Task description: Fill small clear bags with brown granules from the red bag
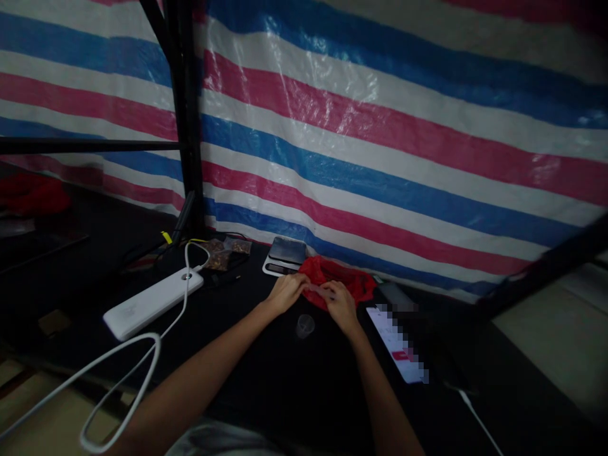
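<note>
A pale strip point(319, 290) is being pinched near its ends by the left hand point(288, 291) and right hand point(341, 305), fingers closed, before crumpled red material point(327, 269) on the surface point(304, 392) — seemingly light, pliable, perhaps slippery, and best being held by those ends.

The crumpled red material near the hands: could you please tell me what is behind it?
The striped sheet shows behind the red material. Whatever its folds cover cannot be seen. In front, the left hand and right hand partly overlap it.
</note>
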{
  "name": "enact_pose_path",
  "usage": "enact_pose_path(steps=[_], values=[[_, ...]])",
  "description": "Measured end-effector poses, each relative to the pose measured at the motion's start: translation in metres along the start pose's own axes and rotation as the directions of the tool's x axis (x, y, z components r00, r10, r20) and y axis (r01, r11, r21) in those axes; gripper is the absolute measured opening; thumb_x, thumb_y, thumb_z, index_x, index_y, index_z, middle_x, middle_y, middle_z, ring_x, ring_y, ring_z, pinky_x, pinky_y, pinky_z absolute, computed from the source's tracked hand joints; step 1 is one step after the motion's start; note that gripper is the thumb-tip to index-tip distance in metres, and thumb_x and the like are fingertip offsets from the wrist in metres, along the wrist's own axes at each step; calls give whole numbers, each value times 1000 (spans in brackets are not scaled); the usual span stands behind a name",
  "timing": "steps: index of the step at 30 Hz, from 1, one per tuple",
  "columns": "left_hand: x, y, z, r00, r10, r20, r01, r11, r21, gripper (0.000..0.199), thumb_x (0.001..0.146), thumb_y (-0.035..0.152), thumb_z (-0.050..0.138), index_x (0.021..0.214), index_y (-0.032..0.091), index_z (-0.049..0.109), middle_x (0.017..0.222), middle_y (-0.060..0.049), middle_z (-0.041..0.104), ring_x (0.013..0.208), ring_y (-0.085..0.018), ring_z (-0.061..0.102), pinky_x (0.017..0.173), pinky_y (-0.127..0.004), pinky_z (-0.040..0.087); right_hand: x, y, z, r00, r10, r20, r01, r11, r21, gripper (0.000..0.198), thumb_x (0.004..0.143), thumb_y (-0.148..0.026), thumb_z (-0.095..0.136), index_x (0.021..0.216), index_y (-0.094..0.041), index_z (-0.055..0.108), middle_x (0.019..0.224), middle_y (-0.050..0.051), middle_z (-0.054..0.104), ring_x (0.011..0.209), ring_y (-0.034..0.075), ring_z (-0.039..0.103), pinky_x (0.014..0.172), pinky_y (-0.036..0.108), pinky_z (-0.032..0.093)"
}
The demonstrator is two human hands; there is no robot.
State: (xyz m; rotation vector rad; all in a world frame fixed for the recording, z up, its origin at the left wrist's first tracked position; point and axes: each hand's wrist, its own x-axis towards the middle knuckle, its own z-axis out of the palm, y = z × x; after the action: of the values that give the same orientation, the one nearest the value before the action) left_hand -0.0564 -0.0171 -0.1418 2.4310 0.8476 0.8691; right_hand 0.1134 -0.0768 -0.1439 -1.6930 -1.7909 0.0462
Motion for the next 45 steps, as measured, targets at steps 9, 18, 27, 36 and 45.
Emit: enact_pose_path(steps=[9,18,27,36,45], values=[[2,-5,4,998,30,-49,-32,999,-44,19,83,26,43,87,20,61,87,0,64,82,-15,59,74,-23,41,0,-2,-2,998,-55,-19,55,998,-1,16,75,-13,48,77,-24,61,80,1,62,80,18,51,72,28,38],[-1,0,6,997,71,9,-71,996,56,22,83,20,41,92,18,61,91,-3,64,86,-15,58,75,-22,40,1,1,3,997,-71,-23,71,997,20,14,76,-15,50,78,-22,62,81,1,62,80,17,52,75,28,37],[-2,10,6,996,37,76,-49,985,167,23,80,23,45,92,21,65,89,-2,67,83,-17,60,70,-24,39,0,7,0,998,-59,25,54,987,152,17,72,-12,50,75,-22,64,76,-1,63,74,14,56,67,23,39],[1,5,10,997,-66,48,59,989,136,23,79,24,47,93,25,66,84,-1,68,76,-16,61,67,-23,38,2,9,-2,999,-41,8,37,961,273,19,74,-13,48,75,-20,66,76,0,65,72,14,58,68,23,41],[-2,9,11,999,-36,35,39,995,-89,19,78,19,46,85,20,64,63,4,63,53,-9,56,58,-18,37,2,8,-3,1000,-21,-6,22,977,214,10,73,-20,56,70,-21,65,75,1,64,78,16,56,73,26,40]])
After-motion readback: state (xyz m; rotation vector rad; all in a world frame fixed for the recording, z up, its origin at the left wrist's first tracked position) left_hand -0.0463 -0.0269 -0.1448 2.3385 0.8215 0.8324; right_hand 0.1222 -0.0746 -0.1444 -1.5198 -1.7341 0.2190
